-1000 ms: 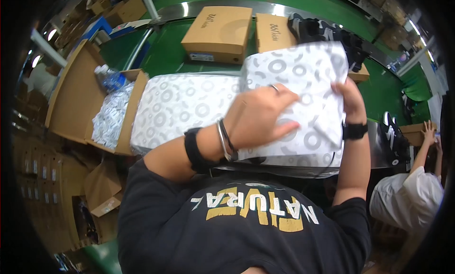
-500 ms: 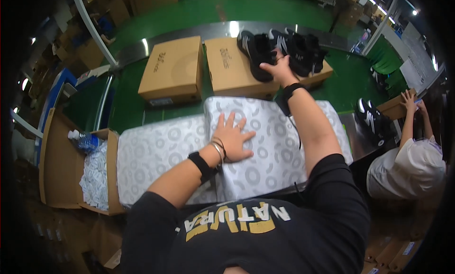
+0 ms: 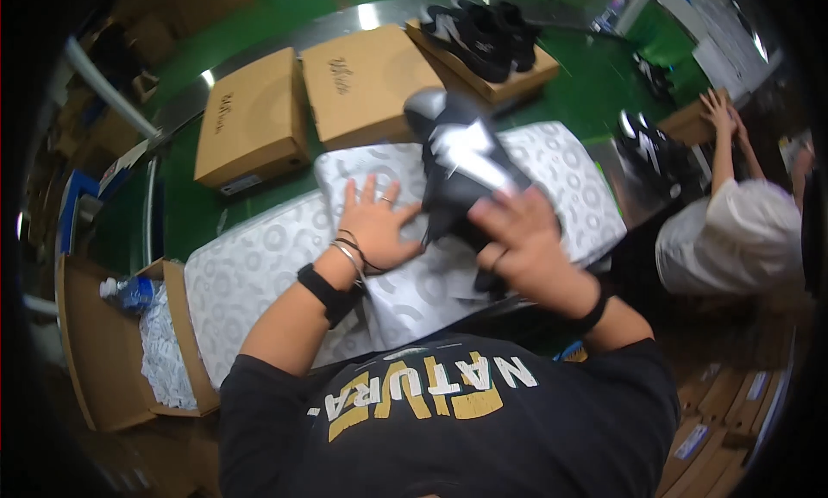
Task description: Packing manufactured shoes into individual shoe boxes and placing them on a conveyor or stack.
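Note:
My left hand (image 3: 376,226) lies flat with fingers spread on the right one of two white paper stacks (image 3: 384,308) printed with grey rings and arcs. Close beside it, my right hand (image 3: 528,248) holds a black sneaker (image 3: 457,149) with a white side mark above the same stack. Both the sneaker and this hand are smeared by motion, and part of the grip is hidden. More black sneakers (image 3: 483,45) rest on a brown shoebox (image 3: 522,77) at the far side.
Two closed brown shoeboxes (image 3: 250,123) (image 3: 371,80) stand beyond the paper. At left, an open carton (image 3: 82,343) holds small white packets (image 3: 164,351) and a plastic bottle (image 3: 129,293). A co-worker (image 3: 733,235) reaches toward a box at right, near other black sneakers (image 3: 651,149).
My right hand has brought a black sneaker from the far shoebox toward me, over the paper. My left hand stays spread on the paper. The view has shifted to the right.

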Motion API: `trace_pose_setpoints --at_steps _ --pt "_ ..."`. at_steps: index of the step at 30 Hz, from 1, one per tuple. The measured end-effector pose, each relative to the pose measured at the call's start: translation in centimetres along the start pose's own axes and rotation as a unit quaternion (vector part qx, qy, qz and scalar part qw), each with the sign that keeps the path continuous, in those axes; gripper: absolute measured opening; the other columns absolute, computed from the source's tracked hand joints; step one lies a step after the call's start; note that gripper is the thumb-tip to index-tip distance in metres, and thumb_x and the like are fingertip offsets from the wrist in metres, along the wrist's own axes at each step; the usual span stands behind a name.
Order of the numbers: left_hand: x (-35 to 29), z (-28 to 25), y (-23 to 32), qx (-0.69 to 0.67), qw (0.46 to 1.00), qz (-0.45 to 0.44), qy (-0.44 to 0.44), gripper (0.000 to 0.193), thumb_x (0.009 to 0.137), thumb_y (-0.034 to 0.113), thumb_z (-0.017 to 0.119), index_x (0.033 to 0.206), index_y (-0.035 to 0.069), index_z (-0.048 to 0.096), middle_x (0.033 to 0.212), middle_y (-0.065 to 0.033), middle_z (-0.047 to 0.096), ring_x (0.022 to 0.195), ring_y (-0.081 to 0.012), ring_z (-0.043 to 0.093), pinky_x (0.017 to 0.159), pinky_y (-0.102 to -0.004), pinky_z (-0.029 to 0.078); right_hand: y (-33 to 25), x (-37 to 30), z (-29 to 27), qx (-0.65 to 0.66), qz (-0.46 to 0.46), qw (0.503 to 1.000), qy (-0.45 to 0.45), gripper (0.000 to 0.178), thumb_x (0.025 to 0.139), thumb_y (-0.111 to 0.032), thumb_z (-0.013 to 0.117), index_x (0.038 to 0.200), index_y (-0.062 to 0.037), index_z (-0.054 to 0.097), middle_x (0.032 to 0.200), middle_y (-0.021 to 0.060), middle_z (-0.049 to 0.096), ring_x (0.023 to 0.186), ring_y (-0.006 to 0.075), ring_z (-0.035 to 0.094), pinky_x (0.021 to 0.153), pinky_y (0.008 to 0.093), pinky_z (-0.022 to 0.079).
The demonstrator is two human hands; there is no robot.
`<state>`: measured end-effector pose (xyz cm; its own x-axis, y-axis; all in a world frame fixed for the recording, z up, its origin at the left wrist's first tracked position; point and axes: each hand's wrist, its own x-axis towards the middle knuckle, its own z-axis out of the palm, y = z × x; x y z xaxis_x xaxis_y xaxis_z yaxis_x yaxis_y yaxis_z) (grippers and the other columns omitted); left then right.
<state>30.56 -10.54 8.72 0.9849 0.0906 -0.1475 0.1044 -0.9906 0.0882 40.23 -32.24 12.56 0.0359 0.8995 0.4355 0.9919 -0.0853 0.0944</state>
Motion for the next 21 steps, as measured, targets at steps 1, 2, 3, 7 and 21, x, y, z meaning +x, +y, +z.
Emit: trace_pose_setpoints --at_steps 1,2,3,7,21 --pt "0.4 0.4 -0.1 0.003 1.0 0.01 0.007 0.058 0.068 0.048 0.052 0.121 0.025 0.045 0.132 -0.0169 0.032 0.124 -0.0424 0.02 0.099 -0.0572 0.007 -2.0 -2.3 2.0 0.016 -0.002 0.998 -0.052 0.009 0.073 -0.016 0.052 0.08 -0.0144 0.058 0.115 0.0052 0.049 0.107 0.0284 0.044 0.093 0.0453 0.031" --pt "0.6 0.7 -0.3 0.005 1.0 0.018 0.016 0.058 0.069 0.047 0.051 0.122 0.025 0.045 0.132 -0.0169 0.033 0.124 -0.0431 0.019 0.099 -0.0569 0.007 -3.4 -3.6 3.3 0.033 -0.006 0.994 -0.103 0.008 0.071 -0.017 0.054 0.078 -0.0158 0.058 0.114 0.0042 0.05 0.107 0.0299 0.044 0.094 0.048 0.029" --pt "0.4 0.5 -0.3 0.01 1.0 0.009 0.02 0.058 0.069 0.046 0.051 0.122 0.025 0.044 0.132 -0.0167 0.033 0.124 -0.0425 0.019 0.099 -0.0566 0.007 -3.8 -4.0 3.2 0.091 0.009 0.991 -0.095 0.01 0.07 -0.017 0.056 0.079 -0.0165 0.059 0.113 0.0034 0.05 0.109 0.0285 0.043 0.095 0.0478 0.028" --pt "0.4 1.5 -0.6 0.019 0.999 -0.003 0.028 0.058 0.068 0.044 0.053 0.123 0.026 0.044 0.132 -0.0161 0.033 0.124 -0.0406 0.02 0.099 -0.0556 0.008 1.9 -6.0 3.5 0.523 0.431 0.72 0.15 0.014 0.066 -0.009 0.065 0.079 -0.0102 0.06 0.088 0.0087 0.058 0.086 0.0254 0.055 0.082 0.0339 0.04" --pt "0.2 1.5 0.0 -0.016 0.998 0.008 0.064 0.056 0.067 0.043 0.056 0.118 0.022 0.049 0.13 -0.017 0.036 0.123 -0.0396 0.022 0.099 -0.0556 0.009 13.3 -14.2 9.6 -0.109 0.627 0.77 -0.049 0.022 0.077 -0.008 0.043 0.088 -0.0024 0.062 0.08 0.02 0.06 0.077 0.0348 0.058 0.07 0.0408 0.046"
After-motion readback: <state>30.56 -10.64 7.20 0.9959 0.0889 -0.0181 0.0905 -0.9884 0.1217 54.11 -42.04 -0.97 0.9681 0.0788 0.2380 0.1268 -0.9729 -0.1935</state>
